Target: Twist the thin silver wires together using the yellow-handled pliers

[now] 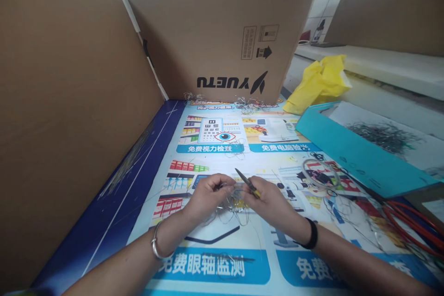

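Observation:
My left hand (209,196) is closed, thumb and fingers pinching a tangle of thin silvery wire (231,206). The tangle spreads below and between both hands, with loose ends curling out. In my right hand (267,196) lies a small pointed tool (245,178) with a dark metal tip and a yellow handle, its tip aimed up and left. Its exact kind is partly hidden by the fingers. The right fingertips also meet the wire beside the left ones. Both hands are just above the printed table sheet (246,240).
Cardboard panels (222,32) stand at the left and back, with wire scraps (249,104) at their foot. To the right are a turquoise box (364,166) with a heap of wires (385,136), a yellow bag (317,84), a clear ring (321,173) and red-orange cable loops (412,226).

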Demonstrator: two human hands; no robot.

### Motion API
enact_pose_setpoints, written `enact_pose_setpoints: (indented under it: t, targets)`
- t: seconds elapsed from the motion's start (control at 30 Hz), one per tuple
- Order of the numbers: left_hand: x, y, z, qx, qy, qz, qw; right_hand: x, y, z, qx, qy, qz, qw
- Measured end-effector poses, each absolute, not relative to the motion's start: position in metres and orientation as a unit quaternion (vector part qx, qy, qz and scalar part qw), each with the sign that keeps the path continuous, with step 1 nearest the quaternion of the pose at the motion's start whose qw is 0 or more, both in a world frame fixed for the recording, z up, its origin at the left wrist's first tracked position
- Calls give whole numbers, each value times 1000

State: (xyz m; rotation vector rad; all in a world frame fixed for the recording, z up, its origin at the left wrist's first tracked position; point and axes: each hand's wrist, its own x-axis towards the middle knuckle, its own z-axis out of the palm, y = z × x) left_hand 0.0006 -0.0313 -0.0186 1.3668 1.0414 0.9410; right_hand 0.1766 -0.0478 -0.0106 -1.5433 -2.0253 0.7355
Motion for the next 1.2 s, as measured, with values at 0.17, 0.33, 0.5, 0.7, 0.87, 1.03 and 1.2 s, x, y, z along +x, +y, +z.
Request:
enact_pose_setpoints:
  t: [0.17, 0.33, 0.5, 0.7, 0.87, 1.03, 1.2]
  targets:
    - [2, -32, -15, 575, 446, 401, 556, 175, -47, -11, -569, -739, 265, 243]
    - [3, -32, -13, 576, 445, 401, 556, 175, -48, -13, -572, -735, 262, 254]
    - [3, -33, -14, 571, 452, 393, 561, 177, -48, -15, -562, -738, 265, 265]
    - [2, -30, -16, 571, 453, 401, 554, 192, -45, -9, -511, -815, 181, 207]
    - [0, -28, -21, 580, 456, 408, 538, 204, -45, 0, -511, -850, -82, 95]
    - [0, -29, -22, 599, 473, 398, 509, 203, -47, 1, -488, -849, -188, 73]
    - [0, -30, -22, 609, 481, 393, 494, 201, -47, -1, -473, -849, -219, 83]
